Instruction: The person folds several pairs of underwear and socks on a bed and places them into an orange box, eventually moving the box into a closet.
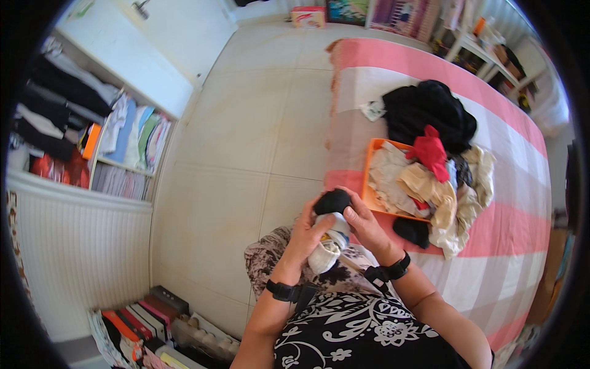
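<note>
Both hands are in front of my lap, around a small bundle of socks. A balled black sock (332, 201) sits at its far end, with my fingertips on both sides of it. Below it a white sock (324, 258) with blue and yellow parts hangs toward my lap. My left hand (305, 233) grips the bundle from the left, thumb across the white cloth. My right hand (367, 224) presses on it from the right. Just beyond the right hand, an orange tray (368, 173) of crumpled clothes rests on the bed, a red cloth (431, 153) on top.
The bed (502, 272) has a pink and white checked cover. Black clothing (428, 110) lies behind the tray, and a black sock (411, 232) before it. Cream cloth (474, 207) spills rightward. An open wardrobe (94, 159) stands left; boxes (143, 318) stand lower left.
</note>
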A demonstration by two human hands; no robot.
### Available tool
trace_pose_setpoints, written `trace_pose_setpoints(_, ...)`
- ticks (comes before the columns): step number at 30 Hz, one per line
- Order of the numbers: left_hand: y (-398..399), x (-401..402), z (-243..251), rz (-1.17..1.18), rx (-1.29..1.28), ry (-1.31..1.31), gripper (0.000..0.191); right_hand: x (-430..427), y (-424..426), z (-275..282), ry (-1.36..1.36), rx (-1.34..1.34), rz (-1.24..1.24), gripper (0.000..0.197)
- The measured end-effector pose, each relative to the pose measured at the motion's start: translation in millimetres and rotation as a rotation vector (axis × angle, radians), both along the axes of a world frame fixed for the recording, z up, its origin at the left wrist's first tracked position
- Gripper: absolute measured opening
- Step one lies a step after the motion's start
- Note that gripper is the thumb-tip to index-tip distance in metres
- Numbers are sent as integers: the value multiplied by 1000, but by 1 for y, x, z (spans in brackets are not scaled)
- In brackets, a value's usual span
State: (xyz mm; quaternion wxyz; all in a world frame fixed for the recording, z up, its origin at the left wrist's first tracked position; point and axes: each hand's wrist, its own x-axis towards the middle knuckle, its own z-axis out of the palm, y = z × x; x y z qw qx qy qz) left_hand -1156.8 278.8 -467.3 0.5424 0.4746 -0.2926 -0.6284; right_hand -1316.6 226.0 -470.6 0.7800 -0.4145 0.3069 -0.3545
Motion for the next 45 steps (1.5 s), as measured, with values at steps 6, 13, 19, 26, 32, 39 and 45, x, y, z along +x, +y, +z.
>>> trace_pose_setpoints(6, -19, 79, -23, 215, 95, 112, 47, 78, -62, -28, -41, 202, -32, 44)
trace_pose_setpoints(13, -70, 177, -61, 823, 130, 110, 36, 194, -95, -36, 74, 205, 266, 43)
trace_pose_setpoints(19, -80, 212, -32, 902, 173, 196, 52, 292, -87, -3, 204, 176, 251, 37)
trace_pose_setpoints(26, -99, 251, 80, 878, 46, 315, 50, 324, -110, 93, 193, 150, 310, 39)
trace_pose_setpoints(32, -112, 332, 171, 806, -28, 175, 63, 399, -144, 162, 22, 296, 363, 31)
trace_pose_setpoints(39, -73, 483, 196, 934, 93, 167, 68, 555, -145, 200, 99, 237, 483, 36)
trace_pose_setpoints(45, -41, 641, 238, 951, 128, -9, 65, 709, -135, 225, 101, 158, 696, 38)
